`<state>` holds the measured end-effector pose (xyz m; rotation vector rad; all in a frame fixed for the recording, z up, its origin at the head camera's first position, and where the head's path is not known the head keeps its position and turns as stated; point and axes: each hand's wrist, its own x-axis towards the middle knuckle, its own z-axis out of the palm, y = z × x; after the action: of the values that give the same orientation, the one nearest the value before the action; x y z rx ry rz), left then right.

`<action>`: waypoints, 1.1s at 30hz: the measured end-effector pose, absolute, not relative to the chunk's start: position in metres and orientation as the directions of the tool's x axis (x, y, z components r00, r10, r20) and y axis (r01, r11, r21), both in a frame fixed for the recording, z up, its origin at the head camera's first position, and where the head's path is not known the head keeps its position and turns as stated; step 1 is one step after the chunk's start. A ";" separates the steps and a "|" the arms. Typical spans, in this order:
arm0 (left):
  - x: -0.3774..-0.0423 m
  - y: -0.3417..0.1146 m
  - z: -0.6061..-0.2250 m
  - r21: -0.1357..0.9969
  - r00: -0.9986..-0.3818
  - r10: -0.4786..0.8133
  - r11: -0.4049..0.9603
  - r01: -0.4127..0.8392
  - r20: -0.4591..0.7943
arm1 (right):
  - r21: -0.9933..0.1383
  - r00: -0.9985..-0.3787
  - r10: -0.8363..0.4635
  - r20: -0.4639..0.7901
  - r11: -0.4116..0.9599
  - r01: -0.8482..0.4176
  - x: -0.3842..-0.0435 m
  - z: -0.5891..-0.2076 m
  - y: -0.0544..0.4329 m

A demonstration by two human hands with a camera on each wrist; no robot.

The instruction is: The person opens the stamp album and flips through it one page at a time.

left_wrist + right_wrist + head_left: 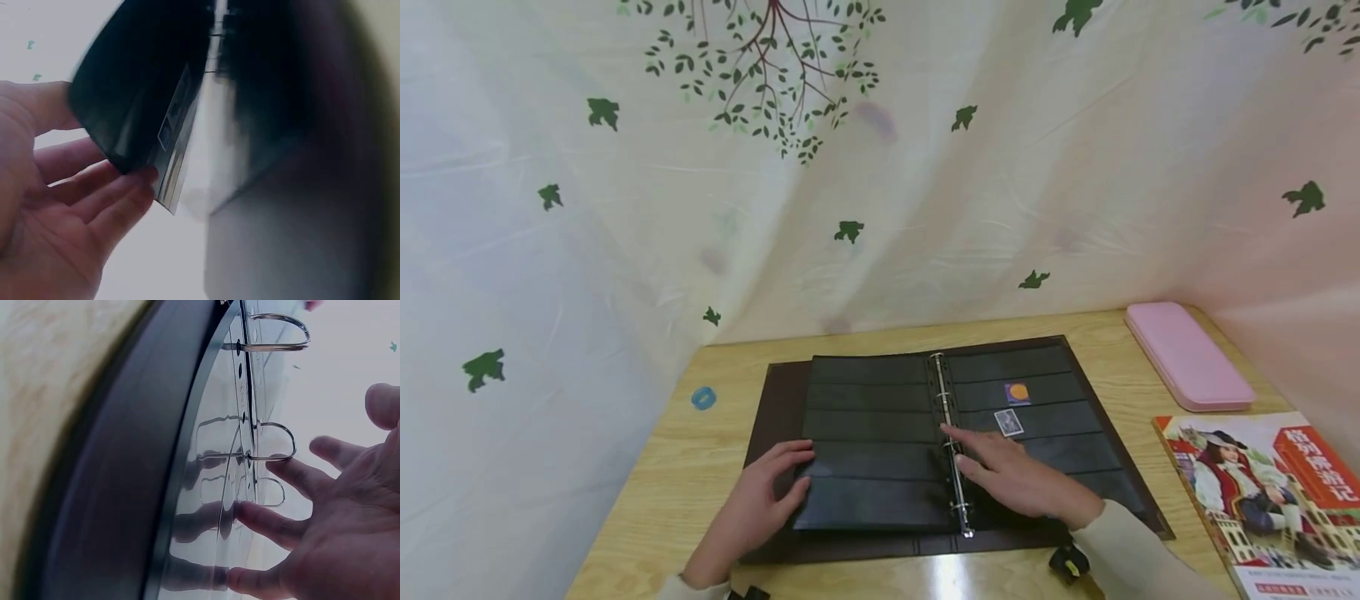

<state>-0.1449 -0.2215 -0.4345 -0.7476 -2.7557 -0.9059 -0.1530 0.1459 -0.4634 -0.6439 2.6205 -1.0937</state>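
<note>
A black-paged stamp album [872, 425] lies open across the desk, its strip-pocket pages on a metal ring spine [946, 392]. At the outer edge of the left-hand pages, my left hand [762, 498] holds that edge between thumb and fingers; in the left wrist view the pages [140, 69] bow up there. My right hand [1011, 471] is spread by the rings, with extended fingertips at the glossy page surface in the right wrist view. Two stamps sit on the right-hand page: a purple one with an orange disc [1018, 393] and a grey one [1008, 422].
A small blue ring-shaped item [703, 398] lies left of the album. To the right are a pink case [1187, 358] and an illustrated book [1262, 500]. A leaf-printed cloth [910, 250] hangs behind and on both sides of the desk.
</note>
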 end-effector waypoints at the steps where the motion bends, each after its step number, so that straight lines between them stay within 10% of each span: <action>1: -0.144 -0.223 -0.439 0.510 -0.868 0.424 0.703 0.496 0.258 | -0.711 -0.876 -0.479 -0.047 0.633 -0.308 -0.153 -0.464 0.145; 14: -0.142 -0.216 -0.462 0.430 -0.865 0.496 0.799 0.421 -0.077 | -0.662 -0.882 -0.461 -0.095 0.691 -0.289 -0.147 -0.462 0.138; 33: -0.151 -0.176 -0.466 0.384 -0.858 0.506 0.812 0.439 -0.090 | -0.688 -0.933 -0.360 0.007 0.675 -0.266 -0.140 -0.452 0.183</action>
<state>-0.1505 -0.1756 -0.4665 -0.8343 -3.1685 -0.5953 -0.1404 0.1828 -0.4521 -0.5177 2.7554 -1.1017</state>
